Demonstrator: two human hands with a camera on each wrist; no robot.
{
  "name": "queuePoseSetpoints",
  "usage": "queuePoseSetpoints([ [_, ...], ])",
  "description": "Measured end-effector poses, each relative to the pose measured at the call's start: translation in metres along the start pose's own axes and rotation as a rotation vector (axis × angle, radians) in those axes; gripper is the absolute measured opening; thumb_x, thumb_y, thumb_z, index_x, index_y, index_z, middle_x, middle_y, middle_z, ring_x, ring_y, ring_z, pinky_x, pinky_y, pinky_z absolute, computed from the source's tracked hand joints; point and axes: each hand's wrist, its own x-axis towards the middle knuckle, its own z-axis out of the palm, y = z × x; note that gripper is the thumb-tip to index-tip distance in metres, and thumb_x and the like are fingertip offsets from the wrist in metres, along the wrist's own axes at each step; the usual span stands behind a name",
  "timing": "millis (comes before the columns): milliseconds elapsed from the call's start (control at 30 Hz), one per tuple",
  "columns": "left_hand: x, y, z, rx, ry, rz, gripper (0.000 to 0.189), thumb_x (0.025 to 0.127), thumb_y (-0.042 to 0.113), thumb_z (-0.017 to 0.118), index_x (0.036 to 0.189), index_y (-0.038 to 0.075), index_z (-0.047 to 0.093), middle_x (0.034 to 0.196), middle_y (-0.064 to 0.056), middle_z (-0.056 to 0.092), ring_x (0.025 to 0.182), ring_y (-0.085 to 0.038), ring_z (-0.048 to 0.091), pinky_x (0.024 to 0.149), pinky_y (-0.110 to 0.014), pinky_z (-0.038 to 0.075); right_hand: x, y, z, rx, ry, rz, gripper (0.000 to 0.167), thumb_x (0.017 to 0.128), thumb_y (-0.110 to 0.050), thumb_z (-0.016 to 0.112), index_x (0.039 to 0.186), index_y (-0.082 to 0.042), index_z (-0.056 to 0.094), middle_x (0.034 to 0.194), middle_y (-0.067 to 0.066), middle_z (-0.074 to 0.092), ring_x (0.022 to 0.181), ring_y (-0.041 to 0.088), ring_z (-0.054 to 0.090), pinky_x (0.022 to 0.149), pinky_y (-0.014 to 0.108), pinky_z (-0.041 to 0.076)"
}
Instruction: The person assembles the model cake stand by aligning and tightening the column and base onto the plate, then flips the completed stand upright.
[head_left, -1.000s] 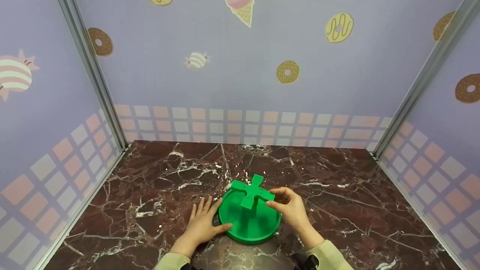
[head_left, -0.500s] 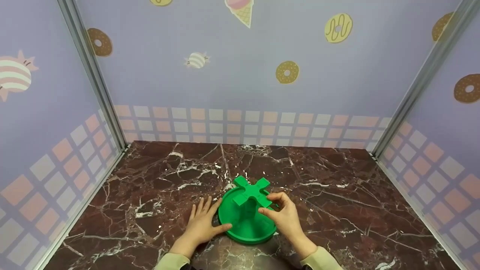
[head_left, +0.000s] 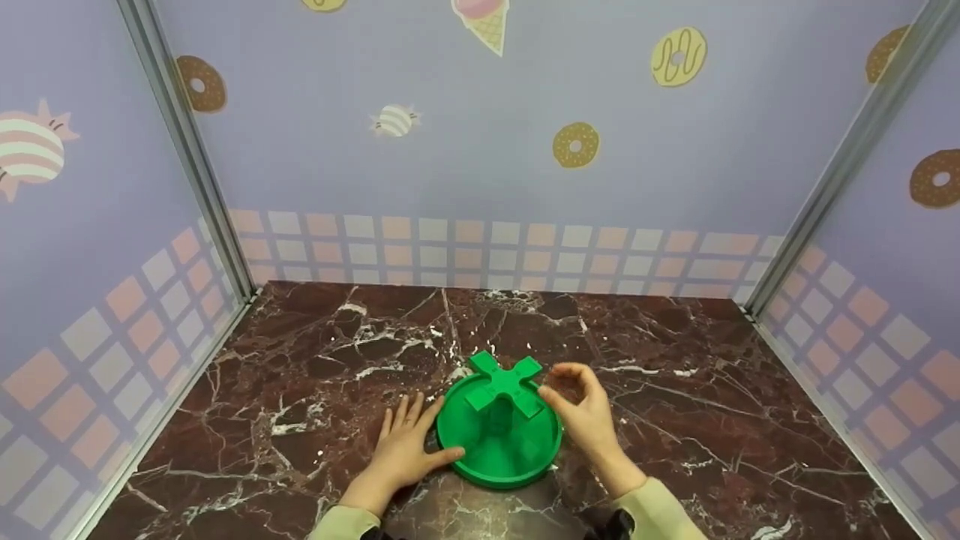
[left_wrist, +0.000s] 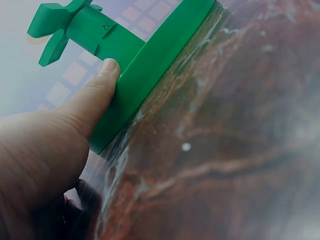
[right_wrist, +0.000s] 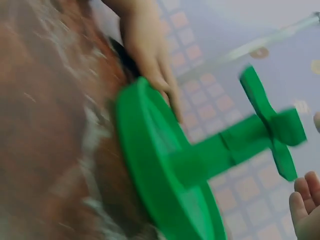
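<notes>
A green round dish-like base (head_left: 501,469) stands on the table, with an upright post (right_wrist: 220,152) at its middle and a four-armed cross knob (head_left: 504,384) on top. In the left wrist view the post (left_wrist: 105,32) bears small printed numbers. My left hand (head_left: 405,448) lies with fingers spread on the tabletop at the base's left side, its thumb on the rim. Just right of the knob is my right hand (head_left: 587,416), fingers loosely bent and holding nothing. Its thumb tip is close to one arm of the knob; the right wrist view shows a small gap there.
The dark red marbled tabletop (head_left: 337,360) carries white veins and small white specks. Lilac panels (head_left: 480,172) printed with sweets and checks enclose the back and both sides. Grey metal posts (head_left: 187,157) stand at the rear corners.
The cross knob has turned about an eighth of a turn, between the two earlier frames. My right hand has since let go of its arm and drawn back to the right. My left hand stays put.
</notes>
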Motion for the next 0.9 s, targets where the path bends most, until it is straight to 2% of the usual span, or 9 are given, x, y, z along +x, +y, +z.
queuePoseSetpoints([
  [67,0.0,0.0,0.0,-0.004,-0.001,-0.003,0.096,0.086,0.065,0.072,0.162,0.018,0.036,0.17,-0.025,0.02,0.158,-0.051,0.008,0.127,-0.07,0.001,0.01,0.002,-0.004,0.005,-0.032,-0.007,0.044,0.09,0.001,0.075,0.129,0.011,0.057,0.128,0.028,0.064,0.112,0.023,0.067,0.096,0.025,0.057],
  [100,0.0,0.0,0.0,-0.006,-0.001,-0.004,0.096,0.086,0.065,0.072,0.162,0.018,0.036,0.17,-0.025,0.021,0.158,-0.051,0.008,0.127,-0.07,0.001,0.015,0.003,-0.005,0.005,-0.059,-0.009,0.046,0.091,0.002,0.074,0.132,0.011,0.056,0.131,0.028,0.063,0.116,0.027,0.066,0.1,0.029,0.057],
  [167,0.0,0.0,0.0,-0.009,0.0,-0.005,0.096,0.086,0.065,0.072,0.162,0.018,0.036,0.17,-0.025,0.02,0.158,-0.051,0.008,0.127,-0.07,0.001,0.024,0.006,-0.007,0.007,-0.135,-0.007,0.049,0.093,0.003,0.071,0.138,0.011,0.053,0.138,0.029,0.061,0.126,0.037,0.062,0.105,0.032,0.055],
  [267,0.0,0.0,0.0,-0.004,0.005,0.0,0.097,0.085,0.065,0.073,0.161,0.017,0.037,0.169,-0.026,0.021,0.158,-0.051,0.009,0.127,-0.071,0.001,0.035,0.012,-0.01,0.049,-0.263,0.006,0.054,0.095,0.004,0.068,0.145,0.012,0.049,0.146,0.033,0.054,0.138,0.046,0.052,0.107,0.028,0.053],
  [367,0.001,0.0,0.0,-0.001,0.009,0.003,0.097,0.085,0.065,0.073,0.161,0.016,0.037,0.169,-0.027,0.022,0.158,-0.052,0.009,0.127,-0.071,0.001,0.042,0.018,-0.012,0.109,-0.395,0.021,0.06,0.097,0.001,0.066,0.15,0.013,0.04,0.154,0.036,0.043,0.146,0.038,0.047,0.104,0.016,0.051],
  [500,0.001,0.0,0.0,0.0,0.005,0.002,0.097,0.085,0.065,0.073,0.161,0.016,0.037,0.169,-0.027,0.021,0.158,-0.052,0.008,0.127,-0.071,0.0,0.048,0.022,-0.012,0.193,-0.505,0.044,0.062,0.1,0.0,0.063,0.154,0.013,0.034,0.157,0.039,0.035,0.136,0.013,0.058,0.1,0.018,0.055],
  [600,0.002,0.0,0.0,0.001,0.001,0.0,0.097,0.086,0.065,0.073,0.161,0.017,0.037,0.169,-0.026,0.02,0.158,-0.052,0.008,0.127,-0.071,0.0,0.049,0.023,-0.012,0.209,-0.529,0.049,0.058,0.101,0.003,0.059,0.153,0.013,0.037,0.155,0.041,0.036,0.123,0.002,0.064,0.097,0.02,0.058],
  [733,0.001,0.0,0.0,0.002,-0.002,-0.004,0.096,0.086,0.065,0.072,0.162,0.017,0.037,0.17,-0.026,0.021,0.158,-0.051,0.008,0.127,-0.07,0.001,0.048,0.024,-0.012,0.167,-0.495,0.046,0.052,0.1,0.006,0.058,0.149,0.013,0.044,0.15,0.038,0.046,0.118,0.001,0.066,0.096,0.021,0.058],
  [900,0.002,0.0,0.001,0.007,-0.004,-0.003,0.097,0.086,0.065,0.072,0.162,0.017,0.036,0.169,-0.026,0.021,0.158,-0.051,0.009,0.127,-0.07,0.001,0.044,0.026,-0.016,0.133,-0.44,0.073,0.051,0.098,0.001,0.065,0.144,0.014,0.049,0.14,0.031,0.06,0.11,0.003,0.069,0.093,0.025,0.06],
])
